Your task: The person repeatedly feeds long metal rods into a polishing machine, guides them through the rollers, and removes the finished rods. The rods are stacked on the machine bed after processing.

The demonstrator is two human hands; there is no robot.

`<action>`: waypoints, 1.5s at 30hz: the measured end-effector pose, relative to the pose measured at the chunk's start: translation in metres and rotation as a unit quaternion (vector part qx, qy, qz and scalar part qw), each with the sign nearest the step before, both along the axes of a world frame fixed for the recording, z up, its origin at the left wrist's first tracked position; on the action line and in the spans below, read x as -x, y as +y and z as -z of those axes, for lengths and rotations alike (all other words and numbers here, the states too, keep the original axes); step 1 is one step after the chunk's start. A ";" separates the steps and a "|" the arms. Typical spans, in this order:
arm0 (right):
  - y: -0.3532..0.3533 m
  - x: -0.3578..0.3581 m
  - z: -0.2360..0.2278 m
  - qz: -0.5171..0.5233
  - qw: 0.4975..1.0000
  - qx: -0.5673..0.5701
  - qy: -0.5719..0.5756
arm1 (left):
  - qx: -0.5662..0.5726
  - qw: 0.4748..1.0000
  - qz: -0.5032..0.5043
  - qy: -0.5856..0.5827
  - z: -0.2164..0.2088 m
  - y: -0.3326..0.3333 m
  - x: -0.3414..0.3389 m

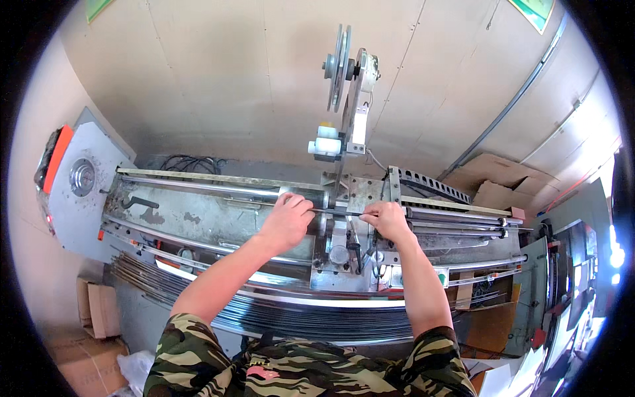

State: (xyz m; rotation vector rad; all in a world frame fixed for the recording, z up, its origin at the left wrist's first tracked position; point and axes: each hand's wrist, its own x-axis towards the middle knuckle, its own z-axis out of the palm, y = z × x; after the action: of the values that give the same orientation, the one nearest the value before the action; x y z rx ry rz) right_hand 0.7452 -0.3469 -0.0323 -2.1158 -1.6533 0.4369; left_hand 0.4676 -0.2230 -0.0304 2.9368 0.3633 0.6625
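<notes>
My left hand (288,217) and my right hand (389,221) reach over the middle of a long metal machine bed (198,210). Between them runs a thin dark rod (338,212), roughly level. The fingers of both hands are closed on it, the right in a pinch at its dark end. Below the rod sits a metal carriage block (324,281) with a round clear-looking cap (338,255) and a small black lever (358,255). Part of the rod is hidden behind my left fingers.
An upright arm with a pulley wheel (339,69) and white rollers (327,142) rises behind the carriage. Many long thin rods (278,319) lie along the near side. A hook wrench (140,202) rests on the bed's left. Cardboard (499,173) leans at the back right.
</notes>
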 end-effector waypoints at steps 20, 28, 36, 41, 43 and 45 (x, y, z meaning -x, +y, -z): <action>0.020 0.021 0.020 -0.068 0.970 -0.203 -0.117 | -0.047 0.974 -0.218 -0.032 0.011 -0.035 -0.005; -0.079 0.106 0.014 -0.160 0.961 -0.224 -0.010 | -0.128 0.941 -0.313 -0.029 0.016 -0.016 0.051; -0.161 0.081 0.023 -0.192 0.967 -0.167 -0.014 | -0.124 0.936 -0.328 -0.009 0.009 -0.002 0.068; -0.119 0.184 0.000 -0.193 0.971 -0.133 -0.047 | -0.106 0.944 -0.312 0.000 -0.004 0.058 0.154; -0.103 0.241 -0.009 -0.204 0.972 -0.098 -0.062 | -0.123 0.943 -0.309 -0.009 0.004 0.085 0.213; -0.084 0.301 -0.026 -0.221 0.969 -0.082 -0.068 | -0.112 0.943 -0.314 0.007 -0.010 0.104 0.267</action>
State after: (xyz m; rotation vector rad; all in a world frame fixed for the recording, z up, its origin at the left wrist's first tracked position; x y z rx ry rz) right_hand 0.4443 -0.4311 -0.0060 -1.6847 -2.1684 0.2746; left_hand 0.2002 -0.1195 -0.0205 3.0165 1.3435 0.7843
